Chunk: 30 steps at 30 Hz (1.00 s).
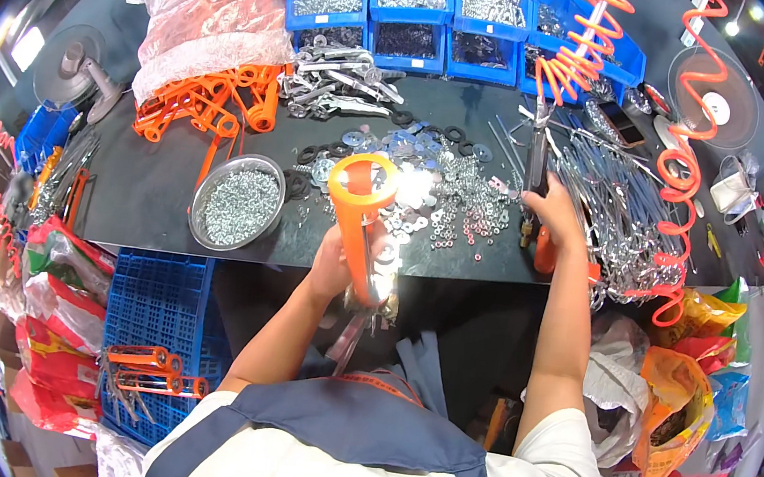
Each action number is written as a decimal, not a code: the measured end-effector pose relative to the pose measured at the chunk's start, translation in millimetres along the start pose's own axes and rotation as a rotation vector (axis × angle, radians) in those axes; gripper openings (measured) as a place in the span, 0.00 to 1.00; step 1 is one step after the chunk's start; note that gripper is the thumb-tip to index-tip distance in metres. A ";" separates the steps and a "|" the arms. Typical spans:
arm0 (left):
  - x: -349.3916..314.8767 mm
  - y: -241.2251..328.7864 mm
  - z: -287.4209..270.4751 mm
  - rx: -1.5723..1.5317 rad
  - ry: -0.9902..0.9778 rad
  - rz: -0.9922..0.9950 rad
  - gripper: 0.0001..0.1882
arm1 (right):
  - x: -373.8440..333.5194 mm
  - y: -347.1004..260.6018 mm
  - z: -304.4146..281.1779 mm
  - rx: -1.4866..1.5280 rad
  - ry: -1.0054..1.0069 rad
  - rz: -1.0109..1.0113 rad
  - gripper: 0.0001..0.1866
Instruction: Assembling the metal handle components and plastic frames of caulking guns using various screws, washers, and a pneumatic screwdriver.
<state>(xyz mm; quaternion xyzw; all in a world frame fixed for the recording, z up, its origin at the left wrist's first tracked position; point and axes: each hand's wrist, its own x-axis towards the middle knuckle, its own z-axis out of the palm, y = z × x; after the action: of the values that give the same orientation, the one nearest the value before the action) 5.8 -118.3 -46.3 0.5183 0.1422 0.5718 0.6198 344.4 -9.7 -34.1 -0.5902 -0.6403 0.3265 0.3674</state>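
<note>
Above the near edge of the dark surface (160, 204), the left hand (334, 266) grips an upright orange caulking-gun frame (363, 222), while the right hand (555, 211) closes around a dark tool (537, 157) beside scattered washers (448, 199).

Bright overhead lamps light the scene evenly; strong glare blooms off the scattered washers (425, 187). Fisheye distortion bends the edges, and the corners fall black.

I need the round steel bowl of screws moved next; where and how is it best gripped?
Probably by the rim of the steel bowl, on its near side, coming from the table's front edge. It sits flat and open-topped, brim-full of screws, so keep it level; its left and near sides look unobstructed.
</note>
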 end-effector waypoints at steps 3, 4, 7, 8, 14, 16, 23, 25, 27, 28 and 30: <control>-6.3 8.7 18.2 0.003 0.135 0.046 0.26 | 7.3 31.2 17.3 -0.329 0.279 -0.100 0.37; -11.7 3.5 13.2 0.006 0.142 0.052 0.26 | 2.6 21.0 29.6 -0.395 0.340 -0.031 0.40; -21.4 -10.6 10.5 0.712 0.216 0.276 0.35 | -0.4 21.1 64.4 -0.475 0.543 -0.121 0.42; -22.7 -13.3 10.3 0.710 0.220 0.275 0.35 | -0.3 19.2 74.4 -0.500 0.635 -0.109 0.42; -26.9 -21.0 19.2 0.633 0.288 0.217 0.30 | 8.7 31.1 49.3 -0.197 0.831 -0.147 0.45; -30.5 -20.3 16.8 0.651 0.333 0.213 0.28 | -20.0 -16.1 41.7 0.445 0.424 0.049 0.31; -27.3 -21.4 14.6 0.584 0.279 0.194 0.26 | -77.8 -66.3 26.2 -0.133 1.056 -0.480 0.36; -24.5 -23.9 10.2 0.552 0.283 0.217 0.24 | -79.0 -56.0 16.7 -0.001 0.939 -0.253 0.35; -27.2 -25.5 6.6 0.531 0.268 0.206 0.25 | -85.2 -42.1 9.8 0.685 0.577 -0.076 0.34; -25.6 -26.9 5.0 0.512 0.256 0.204 0.26 | -91.4 -37.8 9.6 1.214 0.295 -0.115 0.34; -25.2 -21.2 9.6 0.512 0.252 0.199 0.27 | -90.7 -38.4 27.1 2.224 -0.376 -0.440 0.35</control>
<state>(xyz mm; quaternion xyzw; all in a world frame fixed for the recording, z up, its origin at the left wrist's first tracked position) 17.5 -140.4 -69.8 0.5943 0.3059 0.6351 0.3872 304.4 -103.1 -23.1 0.2435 -0.1317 0.7231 0.6329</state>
